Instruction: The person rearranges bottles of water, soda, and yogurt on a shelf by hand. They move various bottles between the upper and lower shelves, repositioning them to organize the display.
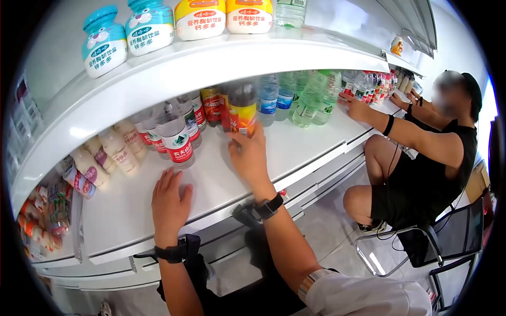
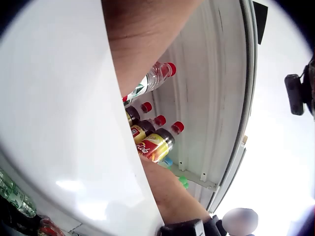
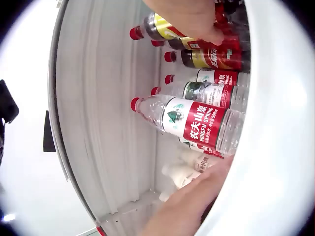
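My right hand point(image 1: 249, 155) is at the lower part of a dark cola bottle point(image 1: 242, 102) with a yellow and red label, thumb on its left side and fingers on its right. In the right wrist view that hand point(image 3: 189, 17) covers much of the cola bottle point(image 3: 165, 27); its red cap shows. My left hand point(image 1: 171, 203) lies on the white shelf point(image 1: 126, 210), fingers stretched out toward a water bottle point(image 1: 176, 139) with a red and white label. Several more water bottles stand in a row behind that one.
White milk-drink bottles point(image 1: 113, 150) stand left of the water. Blue-label bottles point(image 1: 268, 100) and green bottles point(image 1: 311, 100) stand right of the cola. An upper shelf point(image 1: 211, 55) overhangs the rows. A seated person point(image 1: 437, 152) reaches onto the shelf at right, beside a chair point(image 1: 458, 226).
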A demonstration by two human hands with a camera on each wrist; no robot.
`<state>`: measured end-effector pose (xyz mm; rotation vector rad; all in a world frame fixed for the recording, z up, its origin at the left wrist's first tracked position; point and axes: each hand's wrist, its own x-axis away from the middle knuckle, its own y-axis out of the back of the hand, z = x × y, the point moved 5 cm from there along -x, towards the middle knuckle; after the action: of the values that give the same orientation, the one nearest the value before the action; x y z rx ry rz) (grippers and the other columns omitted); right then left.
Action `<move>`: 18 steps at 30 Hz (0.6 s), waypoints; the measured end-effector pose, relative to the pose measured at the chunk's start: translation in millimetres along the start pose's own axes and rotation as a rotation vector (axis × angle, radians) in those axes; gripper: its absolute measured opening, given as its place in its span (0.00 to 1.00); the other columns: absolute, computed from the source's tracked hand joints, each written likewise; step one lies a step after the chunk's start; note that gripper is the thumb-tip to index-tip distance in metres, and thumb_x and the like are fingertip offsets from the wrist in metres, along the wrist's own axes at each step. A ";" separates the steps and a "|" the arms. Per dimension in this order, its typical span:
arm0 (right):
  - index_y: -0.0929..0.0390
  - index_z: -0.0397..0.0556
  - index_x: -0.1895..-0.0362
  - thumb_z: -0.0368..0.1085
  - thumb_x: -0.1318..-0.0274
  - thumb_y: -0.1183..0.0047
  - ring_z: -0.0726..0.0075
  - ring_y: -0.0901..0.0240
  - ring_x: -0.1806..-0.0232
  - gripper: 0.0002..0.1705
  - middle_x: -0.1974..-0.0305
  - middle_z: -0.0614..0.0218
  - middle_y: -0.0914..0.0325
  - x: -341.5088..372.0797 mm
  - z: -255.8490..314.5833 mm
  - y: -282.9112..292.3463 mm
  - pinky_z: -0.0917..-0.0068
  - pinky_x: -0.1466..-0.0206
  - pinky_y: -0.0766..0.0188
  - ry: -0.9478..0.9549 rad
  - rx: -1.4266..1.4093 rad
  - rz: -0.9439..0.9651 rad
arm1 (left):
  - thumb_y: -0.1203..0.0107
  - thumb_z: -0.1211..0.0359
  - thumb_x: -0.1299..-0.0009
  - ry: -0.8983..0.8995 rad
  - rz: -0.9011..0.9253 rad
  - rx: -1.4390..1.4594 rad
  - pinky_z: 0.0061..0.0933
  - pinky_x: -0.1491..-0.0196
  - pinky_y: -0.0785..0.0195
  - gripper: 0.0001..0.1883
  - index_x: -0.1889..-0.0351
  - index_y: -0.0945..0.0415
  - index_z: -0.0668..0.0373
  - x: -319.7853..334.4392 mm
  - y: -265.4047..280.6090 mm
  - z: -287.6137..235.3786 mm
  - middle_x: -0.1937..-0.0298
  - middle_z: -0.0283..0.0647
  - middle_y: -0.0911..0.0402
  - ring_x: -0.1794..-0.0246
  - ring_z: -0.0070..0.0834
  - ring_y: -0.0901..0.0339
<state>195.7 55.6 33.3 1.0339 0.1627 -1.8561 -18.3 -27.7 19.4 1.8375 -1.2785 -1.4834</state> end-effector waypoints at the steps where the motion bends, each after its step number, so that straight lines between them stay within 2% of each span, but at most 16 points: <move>1: 0.14 0.53 0.60 0.30 0.55 0.40 0.38 0.33 0.47 0.14 0.43 0.48 0.36 0.1 0.2 0.0 0.54 0.45 0.31 0.014 0.010 -0.001 | 0.45 0.61 0.31 0.004 -0.001 0.004 0.43 0.31 0.43 0.21 0.44 0.24 0.61 -0.5 0.1 -0.1 0.35 0.47 0.28 0.32 0.46 0.35; 8: 0.14 0.54 0.59 0.35 0.55 0.36 0.40 0.33 0.49 0.15 0.45 0.49 0.36 5.4 12.3 2.7 0.55 0.47 0.31 0.049 0.013 0.001 | 0.45 0.61 0.31 0.005 -0.006 -0.009 0.43 0.31 0.43 0.21 0.44 0.24 0.61 0.6 0.7 1.1 0.35 0.47 0.28 0.32 0.46 0.35; 11: 0.15 0.54 0.57 0.37 0.55 0.34 0.41 0.33 0.49 0.17 0.45 0.50 0.36 9.6 18.1 -0.1 0.54 0.47 0.31 0.046 0.014 0.089 | 0.45 0.60 0.31 0.021 -0.011 0.022 0.43 0.31 0.43 0.21 0.44 0.24 0.60 1.6 0.7 1.9 0.35 0.47 0.28 0.32 0.46 0.35; 14: 0.16 0.54 0.55 0.37 0.56 0.34 0.39 0.34 0.45 0.19 0.41 0.47 0.38 11.3 20.5 -5.5 0.54 0.45 0.31 0.114 -0.069 0.137 | 0.45 0.61 0.30 0.028 0.022 0.031 0.42 0.31 0.43 0.21 0.42 0.25 0.61 0.1 2.5 -0.3 0.34 0.48 0.29 0.31 0.46 0.36; 16: 0.16 0.55 0.51 0.37 0.56 0.33 0.37 0.33 0.43 0.22 0.34 0.41 0.44 12.1 22.6 -9.1 0.56 0.42 0.31 0.140 -0.084 0.179 | 0.45 0.61 0.30 0.030 0.019 0.020 0.42 0.31 0.43 0.21 0.43 0.25 0.61 0.5 3.8 -0.6 0.34 0.48 0.29 0.31 0.46 0.36; 17: 0.16 0.55 0.51 0.37 0.56 0.33 0.37 0.33 0.43 0.22 0.34 0.41 0.44 13.2 24.0 -11.3 0.56 0.42 0.31 0.142 -0.089 0.184 | 0.45 0.61 0.30 0.015 0.020 0.018 0.42 0.31 0.43 0.21 0.43 0.25 0.61 0.4 3.5 -1.2 0.34 0.48 0.29 0.31 0.46 0.36; 18: 0.17 0.55 0.49 0.36 0.57 0.33 0.36 0.33 0.42 0.24 0.31 0.37 0.48 14.4 24.5 -13.2 0.56 0.42 0.31 0.117 -0.101 0.204 | 0.45 0.61 0.30 0.020 0.019 0.016 0.42 0.31 0.43 0.21 0.43 0.25 0.61 0.4 2.7 -0.4 0.34 0.48 0.29 0.31 0.46 0.36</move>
<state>168.4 40.1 34.4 1.0493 0.2110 -1.5893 -19.0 -29.4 21.4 1.8412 -1.2987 -1.4452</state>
